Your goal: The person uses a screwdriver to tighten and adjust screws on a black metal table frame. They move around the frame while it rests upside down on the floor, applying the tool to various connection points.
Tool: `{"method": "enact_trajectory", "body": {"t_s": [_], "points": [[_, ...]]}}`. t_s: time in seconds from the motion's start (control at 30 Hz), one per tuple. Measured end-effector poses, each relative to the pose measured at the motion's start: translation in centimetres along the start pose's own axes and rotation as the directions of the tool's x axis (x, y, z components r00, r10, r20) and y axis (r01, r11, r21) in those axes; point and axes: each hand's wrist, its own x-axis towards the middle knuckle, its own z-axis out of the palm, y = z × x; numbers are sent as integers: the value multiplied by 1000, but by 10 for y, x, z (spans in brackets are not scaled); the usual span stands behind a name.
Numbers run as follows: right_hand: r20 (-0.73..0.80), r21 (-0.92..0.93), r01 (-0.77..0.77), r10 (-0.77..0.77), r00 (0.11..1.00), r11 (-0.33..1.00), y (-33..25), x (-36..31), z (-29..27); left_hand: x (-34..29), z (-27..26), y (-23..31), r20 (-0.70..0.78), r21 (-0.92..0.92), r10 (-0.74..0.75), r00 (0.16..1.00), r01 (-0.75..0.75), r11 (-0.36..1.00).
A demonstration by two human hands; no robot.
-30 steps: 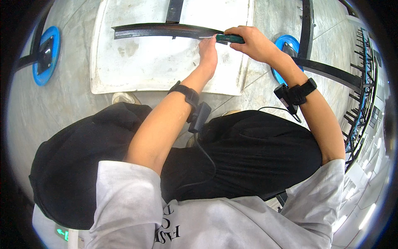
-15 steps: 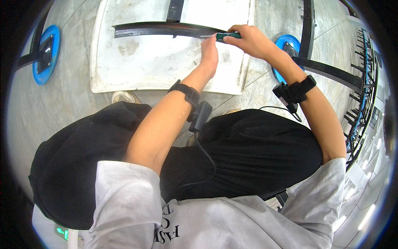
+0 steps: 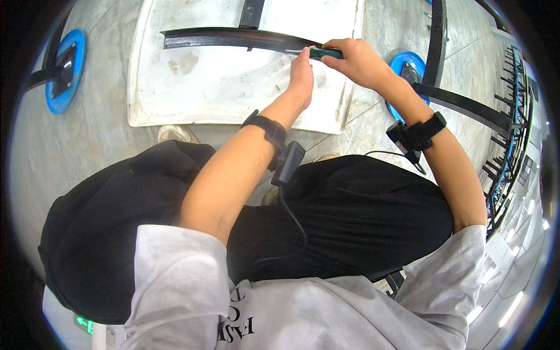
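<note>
Head view, as it reaches me at a distance. A long black metal bar (image 3: pixel 233 38) runs crosswise over the far part of a white, smudged, rectangular panel (image 3: pixel 233 87); a second black metal bar (image 3: pixel 252 13) meets it from the far side, roughly at right angles.

Right hand (image 3: pixel 361 61): I see its grip closed around the dark green handle of a slim, screwdriver-like tool (image 3: pixel 326 53). The tool lies nearly in line with the first bar's right end, its thin, pale metal shaft pointing left, presumably so that force can pass along its length. Left hand (image 3: pixel 301 74): its fingertips stand at the shaft and the near edge of the bar, perhaps to guide the one or steady the other; how far this grip is open, and what it pinches, I cannot tell.

Surface and room: the panel bears grey scuffs and has rounded near corners; its height above the grey, jointed floor (image 3: pixel 105 111) I cannot judge. A blue disc with a black plate (image 3: pixel 61 105) stands to the left, and a black, pronged rack (image 3: pixel 504 160) curves along the right rim, near bright lamps.
</note>
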Motion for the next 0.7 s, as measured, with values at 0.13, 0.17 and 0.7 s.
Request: {"method": "enact_trajectory", "body": {"t_s": [0.13,0.17,0.7], "points": [[-16,4,-5,5,1000,1000,4,3,4,7,-4,-3,-2,38,-16,1000,16,999],[-16,5,-7,7,1000,1000,6,3,6,8,-5,-4,-8,53,-9,1000,10,999],[-56,-173,-44,34,998,984,-13,2,9,3,-5,-1,13,18,-30,999,30,999]]}}
